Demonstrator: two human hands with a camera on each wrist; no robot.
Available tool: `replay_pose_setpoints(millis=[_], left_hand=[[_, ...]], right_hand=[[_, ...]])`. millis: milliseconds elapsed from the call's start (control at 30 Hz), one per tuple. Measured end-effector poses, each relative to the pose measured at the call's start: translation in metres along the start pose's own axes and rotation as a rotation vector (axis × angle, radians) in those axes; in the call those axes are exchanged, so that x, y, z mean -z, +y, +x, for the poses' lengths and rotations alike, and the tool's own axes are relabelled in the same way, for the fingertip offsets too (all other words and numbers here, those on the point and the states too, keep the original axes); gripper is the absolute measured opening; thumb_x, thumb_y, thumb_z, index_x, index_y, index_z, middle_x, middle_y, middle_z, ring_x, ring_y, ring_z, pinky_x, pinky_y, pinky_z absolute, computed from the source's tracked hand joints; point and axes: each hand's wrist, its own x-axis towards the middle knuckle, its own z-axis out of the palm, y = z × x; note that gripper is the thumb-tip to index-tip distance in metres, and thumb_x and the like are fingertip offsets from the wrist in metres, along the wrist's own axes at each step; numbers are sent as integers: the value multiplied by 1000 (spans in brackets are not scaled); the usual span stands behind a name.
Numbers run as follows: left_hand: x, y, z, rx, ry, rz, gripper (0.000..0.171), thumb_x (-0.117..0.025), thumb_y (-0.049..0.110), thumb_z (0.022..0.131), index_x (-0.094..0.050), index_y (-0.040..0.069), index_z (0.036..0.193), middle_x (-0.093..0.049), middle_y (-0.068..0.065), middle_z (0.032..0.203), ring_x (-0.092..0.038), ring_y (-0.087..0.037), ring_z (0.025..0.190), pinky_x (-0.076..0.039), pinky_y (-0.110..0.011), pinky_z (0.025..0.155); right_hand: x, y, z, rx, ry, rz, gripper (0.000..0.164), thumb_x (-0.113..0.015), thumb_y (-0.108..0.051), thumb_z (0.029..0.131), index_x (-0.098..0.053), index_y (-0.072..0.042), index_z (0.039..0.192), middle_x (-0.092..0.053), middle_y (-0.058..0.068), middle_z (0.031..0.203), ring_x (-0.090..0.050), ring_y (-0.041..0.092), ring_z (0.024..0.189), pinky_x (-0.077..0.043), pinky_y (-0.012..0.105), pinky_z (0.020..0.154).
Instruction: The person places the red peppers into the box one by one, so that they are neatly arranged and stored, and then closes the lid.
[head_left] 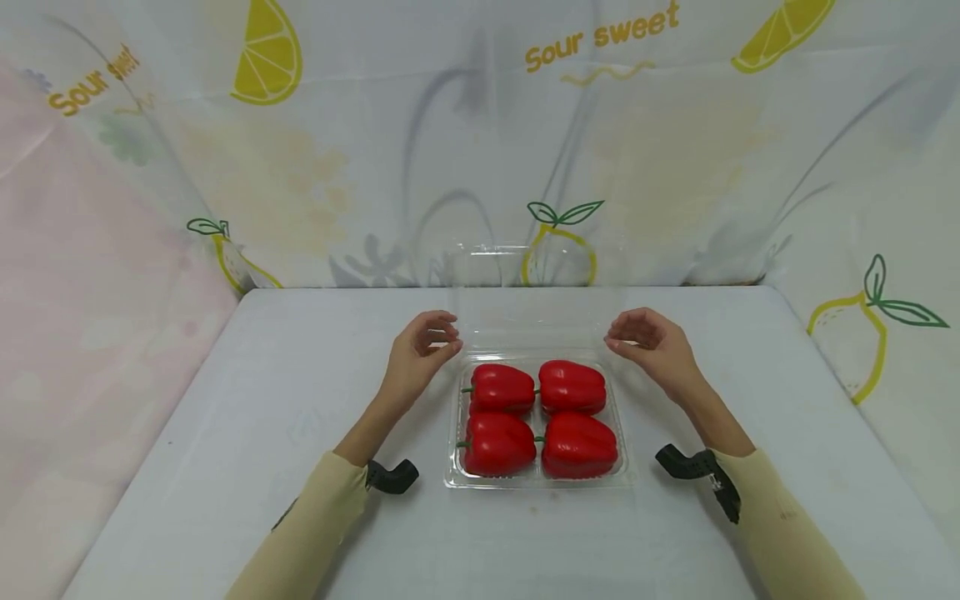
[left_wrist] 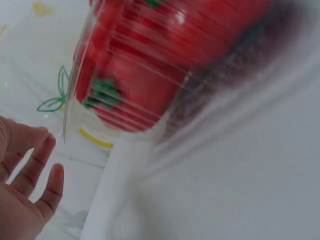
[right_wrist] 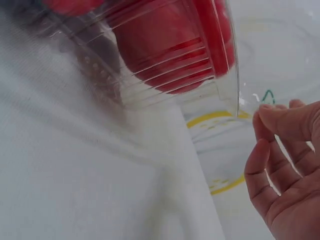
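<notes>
A clear plastic clamshell box lies on the table with several red bell peppers in its tray. Its see-through lid is raised behind the tray and hard to make out. My left hand pinches the lid's left edge near the hinge, thumb and finger close together. At the opposite edge, my right hand pinches the lid in the same way. In the left wrist view, the pepper shows through the ribbed tray wall beside the fingertips. The plastic between the fingers barely shows.
The box stands mid-table on a white tabletop. A printed curtain with lemons and lettering hangs behind the table's back edge. Black straps with curved pieces are on both forearms, over pale yellow sleeves.
</notes>
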Motion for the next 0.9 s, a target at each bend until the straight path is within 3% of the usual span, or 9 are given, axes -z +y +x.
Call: replay_pose_setpoints(millis=[100, 200, 333, 433, 767, 900], left_hand=[[3, 1, -4, -80, -13, 80, 27, -71, 3, 90, -63, 5, 116, -67, -12, 107, -65, -24, 101, -54, -35, 87], [6, 4, -8, -158, -28, 177, 20, -70, -2, 89, -66, 3, 108, -69, -8, 102, -65, -22, 99, -54, -35, 83], [11, 10, -14, -252, -52, 328, 21, -70, -8, 86, -69, 4, 104, -70, -6, 100, -65, -20, 96, -56, -34, 79], [14, 12, -21, -307, -76, 411, 24, -71, -9, 84, -70, 5, 104, -70, -4, 103, -64, -18, 96, -57, -34, 77], [17, 11, -38, -468, -115, 574, 27, -77, -3, 81, -73, 7, 106, -67, -3, 108, -65, -17, 96, -57, -33, 81], [19, 11, -46, -483, -153, 593, 27, -72, 0, 86, -71, 6, 112, -65, -5, 113, -64, -17, 96, -57, -33, 78]], right_hand=[[1, -1, -4, 59, -23, -20, 24, -68, 9, 87, -59, 8, 109, -65, 15, 100, -67, 15, 93, -55, 23, 83], [2, -2, -9, 96, -22, -120, 21, -68, 10, 86, -63, 7, 106, -67, 17, 100, -67, 14, 90, -55, 20, 80], [4, -3, -19, 119, 9, -300, 20, -72, 6, 85, -69, 2, 104, -71, 10, 96, -64, 3, 87, -53, 16, 73], [5, -4, -25, 154, 10, -375, 22, -73, 5, 84, -70, -2, 105, -71, 7, 96, -60, -1, 88, -51, 15, 72], [10, -2, -32, 478, -98, -556, 40, -80, 10, 71, -71, -10, 104, -71, 5, 105, -65, 16, 92, -54, 22, 67], [11, -4, -37, 508, -125, -607, 37, -78, 8, 71, -71, -10, 103, -70, 6, 108, -65, 21, 96, -53, 21, 67]])
